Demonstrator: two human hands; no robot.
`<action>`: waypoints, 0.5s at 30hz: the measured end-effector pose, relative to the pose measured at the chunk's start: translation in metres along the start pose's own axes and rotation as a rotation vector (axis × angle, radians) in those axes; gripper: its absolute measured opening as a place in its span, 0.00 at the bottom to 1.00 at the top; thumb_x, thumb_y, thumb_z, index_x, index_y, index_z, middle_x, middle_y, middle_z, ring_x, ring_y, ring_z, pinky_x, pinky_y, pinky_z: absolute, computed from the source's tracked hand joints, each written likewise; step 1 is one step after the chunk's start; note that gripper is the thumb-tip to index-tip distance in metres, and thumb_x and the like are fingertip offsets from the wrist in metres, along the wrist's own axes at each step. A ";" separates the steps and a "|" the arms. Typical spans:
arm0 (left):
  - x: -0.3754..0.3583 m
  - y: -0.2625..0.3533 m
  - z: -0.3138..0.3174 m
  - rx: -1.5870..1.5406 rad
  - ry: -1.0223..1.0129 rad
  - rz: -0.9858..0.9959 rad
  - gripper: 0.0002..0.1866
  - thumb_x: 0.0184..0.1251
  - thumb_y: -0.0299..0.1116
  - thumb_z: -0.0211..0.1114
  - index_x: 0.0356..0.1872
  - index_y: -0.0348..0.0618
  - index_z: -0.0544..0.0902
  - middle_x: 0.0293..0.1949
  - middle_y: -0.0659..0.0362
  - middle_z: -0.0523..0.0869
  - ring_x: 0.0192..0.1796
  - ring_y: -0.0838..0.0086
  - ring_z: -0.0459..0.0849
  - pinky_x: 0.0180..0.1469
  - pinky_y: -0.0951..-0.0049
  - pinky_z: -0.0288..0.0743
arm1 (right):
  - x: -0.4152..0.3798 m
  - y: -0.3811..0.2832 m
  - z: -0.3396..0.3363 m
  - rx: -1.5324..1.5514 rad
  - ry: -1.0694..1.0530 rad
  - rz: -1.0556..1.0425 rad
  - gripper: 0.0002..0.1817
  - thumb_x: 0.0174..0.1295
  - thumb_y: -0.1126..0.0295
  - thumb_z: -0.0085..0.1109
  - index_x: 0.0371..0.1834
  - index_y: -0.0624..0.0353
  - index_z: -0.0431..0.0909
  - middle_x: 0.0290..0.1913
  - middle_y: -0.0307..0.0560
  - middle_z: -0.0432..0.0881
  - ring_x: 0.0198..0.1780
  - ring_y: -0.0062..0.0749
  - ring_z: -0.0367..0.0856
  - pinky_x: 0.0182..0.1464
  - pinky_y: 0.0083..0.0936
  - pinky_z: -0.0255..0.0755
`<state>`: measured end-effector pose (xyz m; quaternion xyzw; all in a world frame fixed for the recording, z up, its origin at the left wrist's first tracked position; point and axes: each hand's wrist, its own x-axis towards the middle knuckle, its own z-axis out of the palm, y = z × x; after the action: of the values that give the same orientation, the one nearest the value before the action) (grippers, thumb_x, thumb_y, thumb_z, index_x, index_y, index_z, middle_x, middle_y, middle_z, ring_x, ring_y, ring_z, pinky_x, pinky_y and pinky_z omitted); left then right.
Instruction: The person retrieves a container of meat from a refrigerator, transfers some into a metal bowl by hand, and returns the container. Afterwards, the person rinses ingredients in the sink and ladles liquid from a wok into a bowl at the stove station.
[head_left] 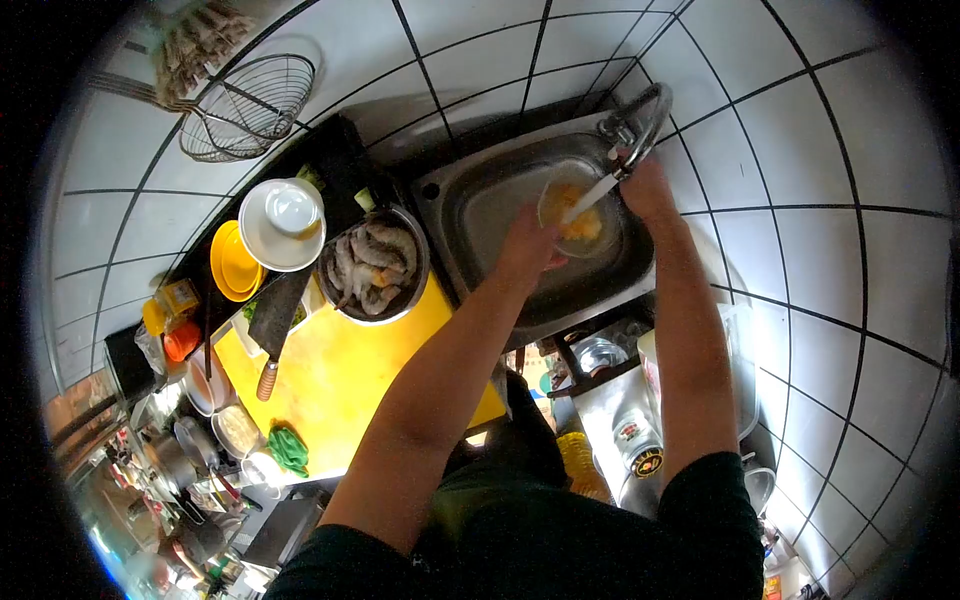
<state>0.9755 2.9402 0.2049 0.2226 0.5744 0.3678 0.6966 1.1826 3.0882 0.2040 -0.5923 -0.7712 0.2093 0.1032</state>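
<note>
over one sink (492, 205), left hand (531, 240) holds one bowl (549, 198)

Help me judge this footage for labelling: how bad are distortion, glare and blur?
Head view: strong fisheye bend, lines between the wall tiles bowing, corners black; head view: bright glare in parts of the lower left; head view: soft shadow beside the wire strainer; head view: yellow food in the clear bowl too soft to identify.

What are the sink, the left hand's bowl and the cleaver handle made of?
Sink: metal, likely stainless steel; satin grey sheen. Bowl: clear, glossy, glass or plastic (can't tell); sink seems visible through it. Cleaver handle: probably wood, matte; brown, ridged.
</note>
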 end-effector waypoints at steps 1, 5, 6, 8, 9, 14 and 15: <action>0.003 -0.006 -0.002 0.068 -0.005 0.001 0.31 0.75 0.33 0.60 0.77 0.45 0.62 0.61 0.47 0.80 0.55 0.61 0.85 0.51 0.59 0.88 | 0.002 0.002 0.006 -0.020 0.029 0.025 0.14 0.63 0.73 0.59 0.52 0.56 0.83 0.50 0.59 0.87 0.55 0.53 0.84 0.58 0.42 0.76; 0.003 -0.027 -0.006 -0.105 0.107 -0.088 0.31 0.74 0.35 0.62 0.76 0.52 0.64 0.60 0.49 0.80 0.53 0.62 0.85 0.49 0.61 0.88 | 0.009 0.007 0.031 0.109 0.003 0.096 0.11 0.57 0.70 0.70 0.42 0.59 0.82 0.43 0.53 0.88 0.47 0.48 0.87 0.50 0.41 0.79; 0.006 -0.035 -0.008 -0.126 0.132 -0.127 0.31 0.73 0.36 0.62 0.76 0.54 0.64 0.61 0.49 0.80 0.53 0.62 0.85 0.49 0.62 0.88 | 0.009 0.005 0.033 0.128 -0.012 0.148 0.12 0.56 0.70 0.72 0.41 0.59 0.82 0.42 0.52 0.88 0.45 0.47 0.87 0.48 0.40 0.80; 0.010 -0.051 -0.012 -0.130 0.161 -0.148 0.32 0.73 0.36 0.63 0.76 0.55 0.64 0.61 0.50 0.80 0.53 0.62 0.85 0.48 0.62 0.88 | 0.006 0.001 0.035 0.118 -0.004 0.222 0.13 0.54 0.68 0.74 0.39 0.60 0.82 0.40 0.51 0.87 0.43 0.45 0.87 0.46 0.39 0.80; 0.009 -0.059 -0.015 -0.114 0.166 -0.129 0.32 0.73 0.35 0.63 0.76 0.55 0.63 0.61 0.50 0.79 0.54 0.62 0.85 0.48 0.62 0.88 | 0.006 -0.001 0.035 0.089 0.020 0.243 0.14 0.54 0.68 0.75 0.39 0.59 0.81 0.40 0.50 0.87 0.42 0.44 0.87 0.46 0.38 0.80; 0.025 -0.100 -0.031 -0.154 0.228 -0.138 0.34 0.74 0.32 0.62 0.77 0.59 0.59 0.66 0.52 0.76 0.61 0.57 0.81 0.52 0.47 0.86 | 0.004 -0.028 0.006 0.082 0.160 0.376 0.18 0.57 0.66 0.74 0.48 0.58 0.80 0.42 0.51 0.87 0.46 0.44 0.87 0.49 0.37 0.79; 0.018 -0.098 -0.027 -0.199 0.255 -0.135 0.32 0.74 0.32 0.62 0.76 0.56 0.62 0.64 0.52 0.77 0.59 0.58 0.83 0.52 0.53 0.86 | 0.013 -0.001 0.026 0.095 0.213 0.287 0.19 0.57 0.67 0.73 0.50 0.57 0.80 0.45 0.52 0.86 0.48 0.46 0.86 0.52 0.39 0.79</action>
<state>0.9757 2.8892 0.1154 0.0649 0.6325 0.4007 0.6597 1.1675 3.0951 0.1797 -0.7094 -0.6528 0.1941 0.1814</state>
